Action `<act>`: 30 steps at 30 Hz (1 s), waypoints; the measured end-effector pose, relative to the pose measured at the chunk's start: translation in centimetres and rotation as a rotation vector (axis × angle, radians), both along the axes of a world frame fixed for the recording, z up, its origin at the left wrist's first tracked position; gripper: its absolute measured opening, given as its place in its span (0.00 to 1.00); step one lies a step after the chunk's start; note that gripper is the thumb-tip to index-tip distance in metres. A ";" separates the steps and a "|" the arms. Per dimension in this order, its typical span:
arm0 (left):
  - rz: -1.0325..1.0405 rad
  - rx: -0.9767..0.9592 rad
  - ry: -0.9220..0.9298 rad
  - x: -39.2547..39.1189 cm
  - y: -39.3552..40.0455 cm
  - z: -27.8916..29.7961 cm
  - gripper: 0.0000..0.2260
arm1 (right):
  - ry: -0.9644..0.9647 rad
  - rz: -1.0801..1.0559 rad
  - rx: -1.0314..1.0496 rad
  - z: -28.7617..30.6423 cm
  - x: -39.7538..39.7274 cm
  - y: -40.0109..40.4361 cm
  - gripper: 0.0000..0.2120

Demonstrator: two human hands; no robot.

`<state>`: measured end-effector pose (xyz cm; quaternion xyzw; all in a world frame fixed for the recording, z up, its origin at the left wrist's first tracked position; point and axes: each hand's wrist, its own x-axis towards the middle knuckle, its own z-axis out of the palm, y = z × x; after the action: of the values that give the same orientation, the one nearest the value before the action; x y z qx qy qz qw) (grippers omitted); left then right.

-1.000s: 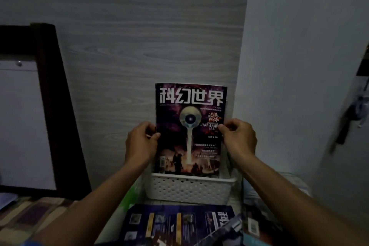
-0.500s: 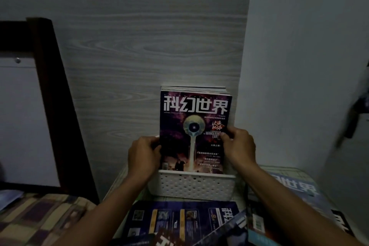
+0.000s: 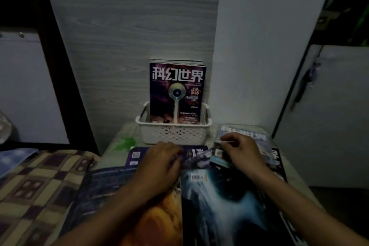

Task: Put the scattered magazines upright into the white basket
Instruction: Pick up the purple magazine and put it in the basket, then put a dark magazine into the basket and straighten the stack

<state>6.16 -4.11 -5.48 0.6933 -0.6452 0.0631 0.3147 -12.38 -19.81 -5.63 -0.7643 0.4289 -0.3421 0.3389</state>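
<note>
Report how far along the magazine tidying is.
Done: the purple magazine stands upright in the white basket, with more behind it. In hand: the left hand and right hand rest on the scattered pile, lifting nothing clearly yet. Left: several flat ones, including the blue-cover magazine.

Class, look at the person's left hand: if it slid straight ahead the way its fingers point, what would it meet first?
Probably the front wall of the white perforated plastic basket, just beyond the left hand; depth is unclear.

At frame centre, upright purple-covered magazines (image 3: 177, 92) fill the white perforated plastic basket (image 3: 173, 133); only its left gap is free.
</note>
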 end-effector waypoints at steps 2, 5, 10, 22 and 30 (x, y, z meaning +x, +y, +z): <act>-0.014 0.170 -0.138 -3.7 0.7 0.5 0.15 | 0.009 0.002 -0.054 0.7 -1.5 2.0 0.06; 0.023 0.431 -0.159 -6.4 1.1 0.8 0.31 | 0.125 0.065 -0.249 1.8 -4.2 4.6 0.05; 0.040 0.638 -0.116 -6.3 1.8 0.5 0.45 | 0.725 0.086 -0.251 0.8 -10.3 6.9 0.12; -0.118 0.405 -0.006 -8.6 3.4 2.2 0.18 | 0.538 0.042 -0.346 -1.4 -13.6 9.7 0.19; -0.233 -0.005 0.877 -6.1 7.8 1.4 0.14 | -0.658 0.052 0.384 4.0 -10.7 8.8 0.19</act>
<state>0.09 3.66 -4.08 0.5767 -0.5245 -0.2707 0.5649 -23.13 -11.04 -1.58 -0.5469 0.3340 -0.4740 0.6039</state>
